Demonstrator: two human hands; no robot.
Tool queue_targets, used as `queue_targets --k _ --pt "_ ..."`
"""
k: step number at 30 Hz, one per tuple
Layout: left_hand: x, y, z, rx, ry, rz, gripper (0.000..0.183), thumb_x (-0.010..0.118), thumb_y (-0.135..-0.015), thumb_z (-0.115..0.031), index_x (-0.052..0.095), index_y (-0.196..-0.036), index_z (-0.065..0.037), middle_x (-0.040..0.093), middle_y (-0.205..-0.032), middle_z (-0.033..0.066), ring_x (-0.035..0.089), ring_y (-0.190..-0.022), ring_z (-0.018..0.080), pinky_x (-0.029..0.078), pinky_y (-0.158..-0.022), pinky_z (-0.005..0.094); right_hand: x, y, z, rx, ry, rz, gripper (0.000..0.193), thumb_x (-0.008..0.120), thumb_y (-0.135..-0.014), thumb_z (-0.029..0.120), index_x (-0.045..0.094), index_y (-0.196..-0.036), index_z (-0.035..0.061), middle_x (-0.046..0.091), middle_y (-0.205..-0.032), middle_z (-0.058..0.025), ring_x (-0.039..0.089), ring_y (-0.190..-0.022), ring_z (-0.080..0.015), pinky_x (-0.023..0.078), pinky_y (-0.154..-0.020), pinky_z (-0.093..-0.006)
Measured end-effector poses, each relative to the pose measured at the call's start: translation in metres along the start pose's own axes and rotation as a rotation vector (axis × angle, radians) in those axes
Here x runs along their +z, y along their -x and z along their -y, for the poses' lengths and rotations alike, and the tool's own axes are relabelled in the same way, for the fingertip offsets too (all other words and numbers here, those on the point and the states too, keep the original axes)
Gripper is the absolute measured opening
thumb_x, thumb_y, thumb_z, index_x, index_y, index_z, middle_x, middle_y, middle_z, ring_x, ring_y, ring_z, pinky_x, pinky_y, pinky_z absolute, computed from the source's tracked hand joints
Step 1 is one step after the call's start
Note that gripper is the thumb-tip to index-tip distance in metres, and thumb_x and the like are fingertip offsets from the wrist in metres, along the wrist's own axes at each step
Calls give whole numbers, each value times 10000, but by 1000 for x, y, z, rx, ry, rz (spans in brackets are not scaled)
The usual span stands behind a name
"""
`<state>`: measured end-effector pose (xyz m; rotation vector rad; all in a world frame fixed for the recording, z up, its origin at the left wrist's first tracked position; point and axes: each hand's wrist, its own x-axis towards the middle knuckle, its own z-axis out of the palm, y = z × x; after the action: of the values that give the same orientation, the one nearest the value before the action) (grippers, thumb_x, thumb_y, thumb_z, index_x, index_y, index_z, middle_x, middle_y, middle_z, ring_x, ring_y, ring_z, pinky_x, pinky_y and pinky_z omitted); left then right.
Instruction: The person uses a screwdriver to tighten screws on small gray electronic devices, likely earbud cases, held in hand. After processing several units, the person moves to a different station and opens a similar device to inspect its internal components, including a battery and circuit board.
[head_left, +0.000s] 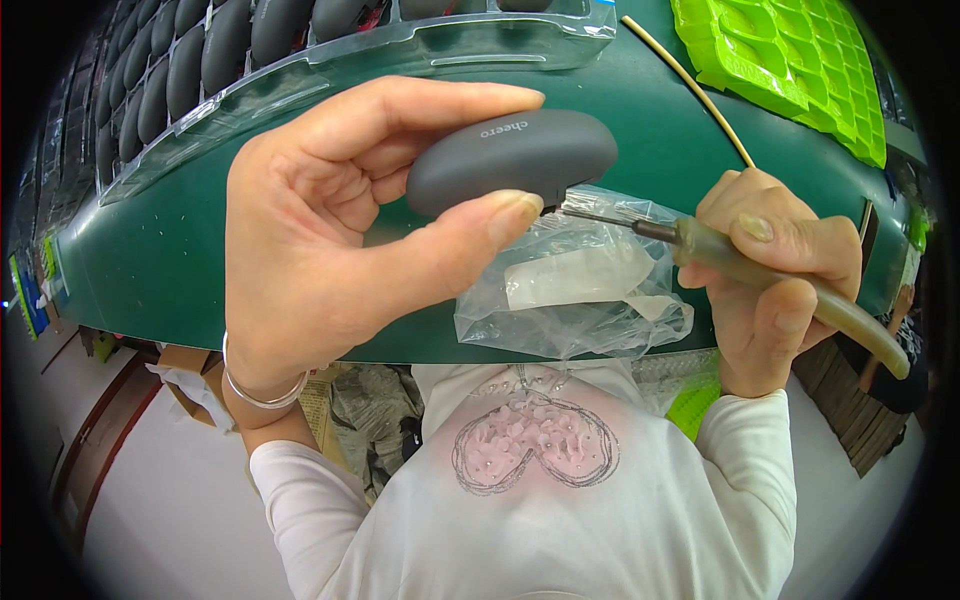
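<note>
My left hand [310, 215] grips a dark grey, smooth oval case [505, 165] between thumb and fingers, above the green table. Its lower right edge has a small opening beside my thumb tip. My right hand [775, 260] is closed around the tan, slightly curved handle of a thin-shafted hand tool [735, 258]. The tool's narrow metal tip points left and meets the case at that opening; the exact contact is too small to make out. Beneath them lies a crumpled clear plastic bag [580, 290] with a whitish patch.
Several similar dark grey cases [225, 45] stand in rows in a clear plastic tray [440, 62] at the far left. A bright green moulded tray [785, 65] sits far right. A thin tan cord or rod [690, 85] crosses the green table [150, 260] near it.
</note>
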<state>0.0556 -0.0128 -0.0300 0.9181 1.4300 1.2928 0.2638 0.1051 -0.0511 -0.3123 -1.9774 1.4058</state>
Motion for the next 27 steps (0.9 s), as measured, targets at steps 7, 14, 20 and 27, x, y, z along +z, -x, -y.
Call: queue_targets --k 7,14,20,27 --pt "-4 2 3 64 -14 1 411 693 -698 36 563 -1085 84 640 -987 151 620 -897 155 476 -816 240 1 -2 1 -10 -17 -28 359 478 -939 412 525 -998 61 518 -638 -70 454 -521 -136 342 -504 -269" --pt "-70 7 -14 367 -576 -657 363 702 -740 45 588 -1084 66 630 -1007 116 615 -912 146 471 -829 224 1 -7 0 -59 -54 -85 312 509 -937 329 530 -993 22 540 -655 -75 492 -539 -139 369 -512 -263" --pt "-176 13 0 322 -612 -1111 331 738 -751 -53 614 -1035 64 649 -964 121 626 -869 142 497 -778 229 3 -7 -5 -53 -44 -107 285 518 -934 289 533 -982 9 549 -645 -81 517 -537 -142 394 -507 -252" --pt "-218 16 24 85 -809 -1104 333 748 -768 -173 657 -1001 47 669 -942 109 613 -859 137 467 -796 242 3 -7 -7 -48 -15 -95 275 493 -941 271 540 -975 2 530 -657 -86 477 -561 -148 377 -534 -269"
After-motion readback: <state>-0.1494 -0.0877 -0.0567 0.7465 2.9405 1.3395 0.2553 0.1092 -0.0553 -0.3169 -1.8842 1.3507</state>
